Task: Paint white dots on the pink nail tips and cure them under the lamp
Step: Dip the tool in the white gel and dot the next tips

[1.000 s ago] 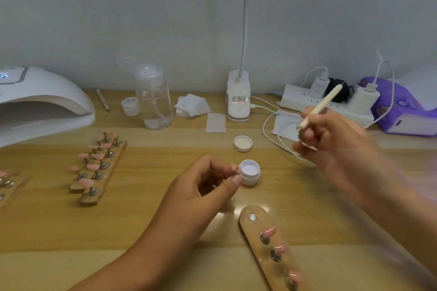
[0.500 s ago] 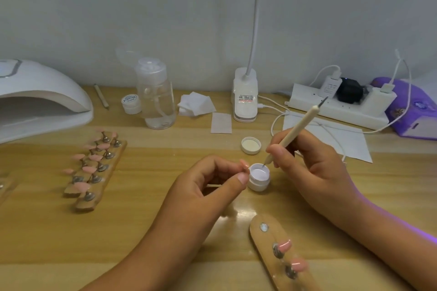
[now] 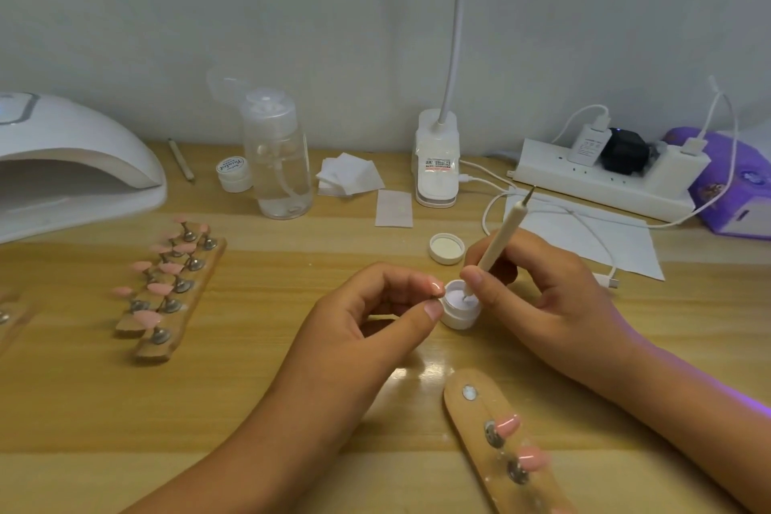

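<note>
Head view: at the wooden table's near edge lies a rounded wooden holder strip carrying glossy pink nail tips. Just beyond, the left hand pinches a small round white paint jar between thumb and forefinger. The right hand grips a slim cream dotting pen, its lower tip in the jar. A white domed curing lamp sits at the far left corner.

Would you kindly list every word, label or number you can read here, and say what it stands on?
Nothing reads clearly enough to quote.
Script on the small closed jar: too blurred.
Red-printed sticker on the clip lamp base: too small.
Fine print on the white charger: too small.
Markings on the purple box: blurred.
</note>
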A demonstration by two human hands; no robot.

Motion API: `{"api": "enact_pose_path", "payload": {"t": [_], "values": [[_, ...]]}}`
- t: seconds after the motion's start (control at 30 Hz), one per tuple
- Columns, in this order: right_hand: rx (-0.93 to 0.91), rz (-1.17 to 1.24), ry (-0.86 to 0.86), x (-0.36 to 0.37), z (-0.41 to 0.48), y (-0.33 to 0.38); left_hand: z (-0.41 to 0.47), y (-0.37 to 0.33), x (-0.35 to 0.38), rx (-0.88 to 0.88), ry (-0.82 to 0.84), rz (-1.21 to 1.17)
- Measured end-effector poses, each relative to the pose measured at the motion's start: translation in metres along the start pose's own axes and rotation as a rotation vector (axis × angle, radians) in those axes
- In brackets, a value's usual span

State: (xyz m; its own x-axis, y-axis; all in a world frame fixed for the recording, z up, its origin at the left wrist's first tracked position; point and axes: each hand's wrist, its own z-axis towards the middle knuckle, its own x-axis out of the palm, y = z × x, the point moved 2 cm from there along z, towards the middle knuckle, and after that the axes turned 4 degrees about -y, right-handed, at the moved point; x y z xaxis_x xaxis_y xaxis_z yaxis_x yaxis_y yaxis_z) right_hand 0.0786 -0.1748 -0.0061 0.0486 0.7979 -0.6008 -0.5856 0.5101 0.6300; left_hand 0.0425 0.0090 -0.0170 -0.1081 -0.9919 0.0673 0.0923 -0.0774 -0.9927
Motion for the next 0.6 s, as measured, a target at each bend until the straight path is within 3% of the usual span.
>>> {"api": "enact_pose_path", "payload": {"t": [0.13,0.33,0.6], "values": [[0.008,0.086,-0.05,-0.003,-0.001,0.002,-0.001,-0.002,-0.001,-0.006,-0.011,0.007],[0.156,0.492,-0.27,-0.021,-0.005,0.008,-0.012,-0.005,0.007,0.015,0.067,0.044],[0.383,0.949,-0.293,-0.012,-0.03,0.008,-0.013,-0.002,0.011,-0.03,0.163,0.06]]}}
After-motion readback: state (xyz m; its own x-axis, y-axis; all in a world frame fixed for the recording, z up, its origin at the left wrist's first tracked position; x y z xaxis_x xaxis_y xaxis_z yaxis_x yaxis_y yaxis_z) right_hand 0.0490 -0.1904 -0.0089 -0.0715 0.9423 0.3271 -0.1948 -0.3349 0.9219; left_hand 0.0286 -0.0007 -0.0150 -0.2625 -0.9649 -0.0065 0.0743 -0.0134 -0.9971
